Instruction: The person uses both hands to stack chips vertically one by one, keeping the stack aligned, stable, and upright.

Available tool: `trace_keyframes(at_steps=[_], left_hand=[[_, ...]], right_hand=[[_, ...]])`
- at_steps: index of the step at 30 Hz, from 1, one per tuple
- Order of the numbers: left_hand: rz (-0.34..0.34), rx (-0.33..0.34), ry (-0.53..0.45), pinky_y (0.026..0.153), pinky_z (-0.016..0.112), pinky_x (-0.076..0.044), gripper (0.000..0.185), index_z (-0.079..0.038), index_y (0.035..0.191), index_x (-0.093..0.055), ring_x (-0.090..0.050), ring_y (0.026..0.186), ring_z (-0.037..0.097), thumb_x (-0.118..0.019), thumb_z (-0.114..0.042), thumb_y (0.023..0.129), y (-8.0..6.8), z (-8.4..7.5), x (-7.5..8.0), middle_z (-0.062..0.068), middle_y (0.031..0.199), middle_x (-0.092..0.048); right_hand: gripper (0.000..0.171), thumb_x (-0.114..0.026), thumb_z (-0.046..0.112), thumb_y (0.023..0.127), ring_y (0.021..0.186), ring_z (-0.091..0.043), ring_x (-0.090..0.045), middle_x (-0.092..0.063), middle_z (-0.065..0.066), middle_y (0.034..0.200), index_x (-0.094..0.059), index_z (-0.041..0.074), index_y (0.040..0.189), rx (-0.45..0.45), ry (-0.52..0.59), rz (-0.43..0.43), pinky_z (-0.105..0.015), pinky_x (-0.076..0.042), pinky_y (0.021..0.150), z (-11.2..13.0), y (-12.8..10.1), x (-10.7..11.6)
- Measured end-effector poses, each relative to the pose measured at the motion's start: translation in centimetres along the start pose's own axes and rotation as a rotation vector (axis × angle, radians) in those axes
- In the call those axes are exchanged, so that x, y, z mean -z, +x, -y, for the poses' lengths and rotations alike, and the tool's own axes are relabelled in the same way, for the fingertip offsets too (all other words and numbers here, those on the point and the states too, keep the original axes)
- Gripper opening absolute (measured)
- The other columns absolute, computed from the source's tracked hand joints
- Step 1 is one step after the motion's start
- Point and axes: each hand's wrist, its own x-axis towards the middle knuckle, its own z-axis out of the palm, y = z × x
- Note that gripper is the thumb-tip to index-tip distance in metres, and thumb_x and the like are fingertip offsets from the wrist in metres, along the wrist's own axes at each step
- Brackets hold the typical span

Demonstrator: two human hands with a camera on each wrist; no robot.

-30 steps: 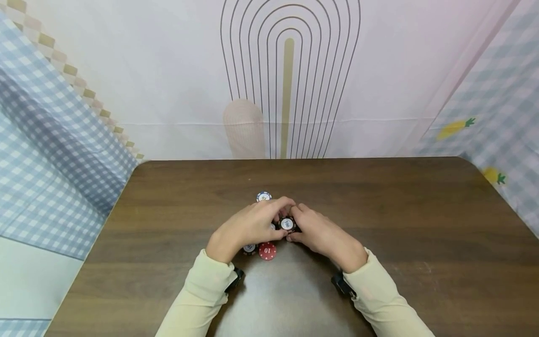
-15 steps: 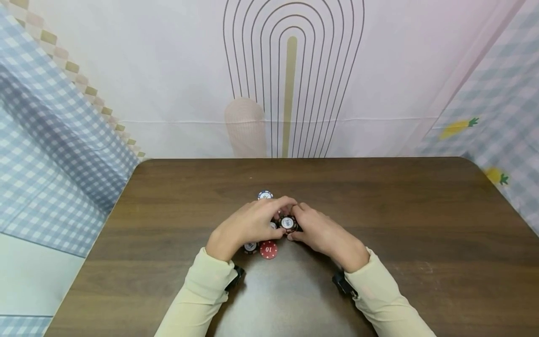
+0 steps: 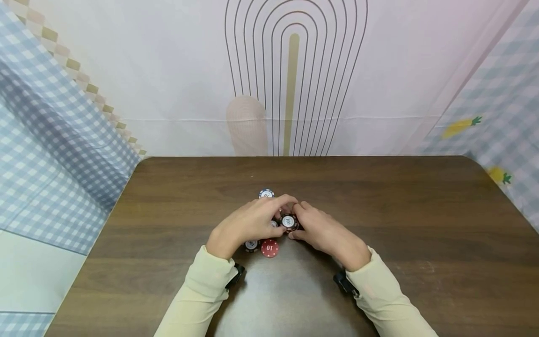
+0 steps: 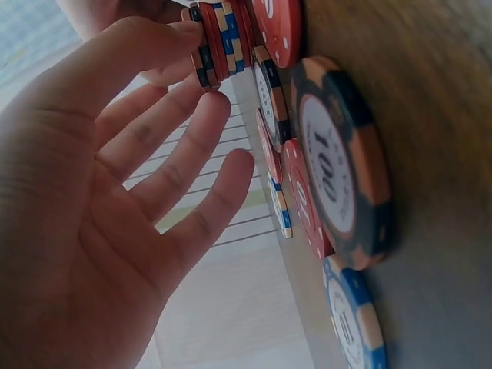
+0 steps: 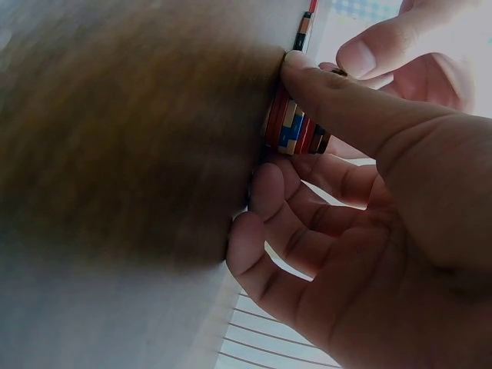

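Behind the dark wooden surface (image 3: 421, 210): a pale backdrop with nested arch lines, checked blue cloth hung at both sides.

Near the middle of the surface: a short stack of chips (image 3: 288, 222), standing upright, axis vertical, flat faces level, top chip dark with a white centre marked 100. Seen edge-on in the wrist views, with red, blue and cream stripes (image 5: 296, 127).

Left hand (image 3: 248, 224): fingers curled over the far and left side of the stack, fingertips pressed against its rim (image 4: 188, 38); remaining fingers spread loosely, touching nothing.

Right hand (image 3: 322, 231): closed on the stack from the right, thumb laid across its edge (image 5: 338, 96), fingers curled beneath and beside it. Stack thus gripped between both hands, resting on the surface.

Loose chips lying flat round about: a red chip (image 3: 269, 248) marked 10 just in front of the left hand, a dark chip (image 3: 251, 244) touching or just beside it to the left, a blue-and-white chip (image 3: 266, 193) beyond the left fingers. Cream sleeves on both arms.
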Motion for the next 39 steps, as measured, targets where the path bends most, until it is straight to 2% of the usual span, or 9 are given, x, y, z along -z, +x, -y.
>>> trace_keyframes(at_steps=[5, 13, 23, 27, 30, 36, 39], left_hand=[[0.007, -0.022, -0.070, 0.088, 0.029, -0.055, 0.060, -0.015, 0.145, -0.057, -0.069, 0.097, 0.010, -0.078, -0.004, 0.090, 0.2, 0.1, 0.0, -0.002, 0.108, -0.070], [0.005, -0.027, -0.091, 0.088, 0.028, -0.056, 0.058, -0.011, 0.143, -0.057, -0.069, 0.096, 0.011, -0.078, -0.002, 0.090, 0.3, 0.1, -0.1, 0.000, 0.108, -0.071], [0.019, -0.021, -0.135, 0.089, 0.030, -0.057, 0.054, -0.008, 0.143, -0.058, -0.071, 0.097, 0.014, -0.075, 0.001, 0.093, 0.2, 0.3, 0.3, 0.005, 0.109, -0.071], [0.024, -0.006, -0.082, 0.092, 0.033, -0.056, 0.043, -0.010, 0.139, -0.063, -0.069, 0.099, 0.015, -0.071, -0.005, 0.098, 0.0, 0.5, 0.8, 0.002, 0.108, -0.072], [0.022, 0.014, -0.051, 0.092, 0.035, -0.056, 0.034, -0.009, 0.134, -0.067, -0.068, 0.099, 0.014, -0.071, -0.010, 0.100, -0.2, 0.6, 1.4, 0.000, 0.107, -0.073], [0.043, 0.080, -0.036, 0.086, 0.032, -0.056, 0.025, -0.010, 0.124, -0.073, -0.067, 0.089, 0.008, -0.068, -0.008, 0.099, -0.8, 1.1, 2.2, -0.002, 0.108, -0.075], [0.062, 0.125, -0.027, 0.078, 0.031, -0.055, 0.021, -0.010, 0.119, -0.073, -0.064, 0.078, 0.007, -0.068, -0.008, 0.098, -1.1, 1.2, 2.5, -0.003, 0.098, -0.074]], right_hand=[[0.040, -0.080, 0.023, 0.096, 0.101, -0.030, -0.065, -0.062, -0.014, 0.117, -0.060, 0.001, 0.123, -0.015, -0.001, 0.015, -0.050, -0.056, 0.088, 0.1, 0.0, 0.1], [0.037, -0.081, 0.022, 0.095, 0.091, -0.027, -0.063, -0.061, -0.012, 0.110, -0.060, 0.002, 0.119, -0.007, -0.004, 0.010, -0.049, -0.056, 0.082, 0.1, 0.0, 0.1], [0.041, -0.080, 0.024, 0.096, 0.097, -0.027, -0.064, -0.061, -0.013, 0.114, -0.059, 0.002, 0.123, -0.020, 0.003, 0.026, -0.048, -0.056, 0.086, 0.1, 0.1, 0.1], [0.047, -0.079, 0.025, 0.097, 0.103, -0.031, -0.066, -0.062, -0.016, 0.119, -0.058, -0.001, 0.129, -0.037, -0.006, 0.040, -0.050, -0.056, 0.090, 0.1, 0.2, 0.2], [0.046, -0.079, 0.026, 0.097, 0.106, -0.034, -0.066, -0.062, -0.018, 0.121, -0.057, -0.001, 0.127, -0.042, -0.024, 0.045, -0.051, -0.055, 0.092, 0.1, 0.3, 0.2], [0.040, -0.080, 0.026, 0.096, 0.093, -0.028, -0.064, -0.060, -0.014, 0.112, -0.057, 0.001, 0.117, -0.046, -0.028, 0.048, -0.049, -0.056, 0.084, 0.1, 0.4, 0.2], [0.039, -0.080, 0.026, 0.096, 0.091, -0.027, -0.063, -0.060, -0.013, 0.111, -0.057, 0.002, 0.116, -0.039, -0.026, 0.043, -0.048, -0.056, 0.083, 0.1, 0.4, 0.2]])
